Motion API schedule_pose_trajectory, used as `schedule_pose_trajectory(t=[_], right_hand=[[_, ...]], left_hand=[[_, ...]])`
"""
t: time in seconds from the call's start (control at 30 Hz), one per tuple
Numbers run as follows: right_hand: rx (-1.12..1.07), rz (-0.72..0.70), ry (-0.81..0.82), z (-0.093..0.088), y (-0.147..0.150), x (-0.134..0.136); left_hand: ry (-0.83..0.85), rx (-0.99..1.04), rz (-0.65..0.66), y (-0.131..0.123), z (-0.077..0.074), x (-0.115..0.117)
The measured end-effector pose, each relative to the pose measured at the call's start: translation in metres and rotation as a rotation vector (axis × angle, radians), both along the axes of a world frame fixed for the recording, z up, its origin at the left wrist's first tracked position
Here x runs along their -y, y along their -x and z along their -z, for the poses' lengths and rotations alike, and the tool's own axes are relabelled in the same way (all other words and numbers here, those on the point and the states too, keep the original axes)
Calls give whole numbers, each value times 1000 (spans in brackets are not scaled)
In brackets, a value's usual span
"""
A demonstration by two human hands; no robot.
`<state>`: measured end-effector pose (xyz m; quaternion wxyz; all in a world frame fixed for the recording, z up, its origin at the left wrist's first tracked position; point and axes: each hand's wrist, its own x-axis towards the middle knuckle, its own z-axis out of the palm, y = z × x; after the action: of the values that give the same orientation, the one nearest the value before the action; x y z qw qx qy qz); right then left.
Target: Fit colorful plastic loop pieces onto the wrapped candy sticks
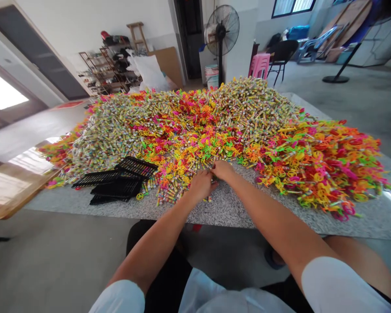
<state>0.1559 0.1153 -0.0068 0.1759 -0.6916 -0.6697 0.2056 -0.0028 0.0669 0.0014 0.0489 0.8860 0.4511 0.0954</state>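
A huge heap of small colourful plastic pieces and printed tubes (215, 126) covers a speckled granite table (234, 213). My left hand (200, 184) rests at the heap's near edge, fingers curled down over some small tubes. My right hand (222, 169) sits just beside it, touching it, with fingers closed among the bright loop-shaped pieces. What either hand pinches is hidden under the fingers. Several loose tubes (165, 195) lie on the table just left of my left hand.
Black slotted trays (117, 182) are stacked on the table to the left. A wooden bench top (9, 191) adjoins the table's left end. Behind stand a pedestal fan (221, 30), a pink stool (259, 65), a black chair (282, 54) and cluttered shelving (111, 65).
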Motion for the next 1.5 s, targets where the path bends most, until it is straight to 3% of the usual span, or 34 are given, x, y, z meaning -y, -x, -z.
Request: schedule_pose_trajectory(t=[0.23, 0.43, 0.53, 0.67, 0.83, 1.0, 1.1, 1.23, 1.33, 1.5], right_hand=[[-132, 56, 28, 6, -12, 11], [-291, 137, 33, 21, -39, 51], [-323, 240, -91, 31, -53, 79], [-372, 311, -300, 42, -61, 127], [-318, 219, -311, 44, -49, 167], [-245, 228, -332, 43, -44, 170], [-231, 222, -336, 42, -44, 170], [-191, 228, -312, 40, -43, 170], [-153, 214, -300, 38, -42, 170], [-144, 208, -287, 38, -40, 170]], left_hand=[[61, 51, -118, 4, -5, 3], [-5, 52, -77, -7, -3, 12], [4, 4, -56, -12, 0, 13], [43, 7, -64, -18, -1, -3], [26, 79, -166, -45, -8, -41], [-8, -2, -328, -78, -7, -59], [19, -46, -316, -85, -5, -55], [-124, 4, -292, -78, -17, -56], [-248, 28, -375, -65, -34, -77], [-118, -78, -321, -47, -50, -123]])
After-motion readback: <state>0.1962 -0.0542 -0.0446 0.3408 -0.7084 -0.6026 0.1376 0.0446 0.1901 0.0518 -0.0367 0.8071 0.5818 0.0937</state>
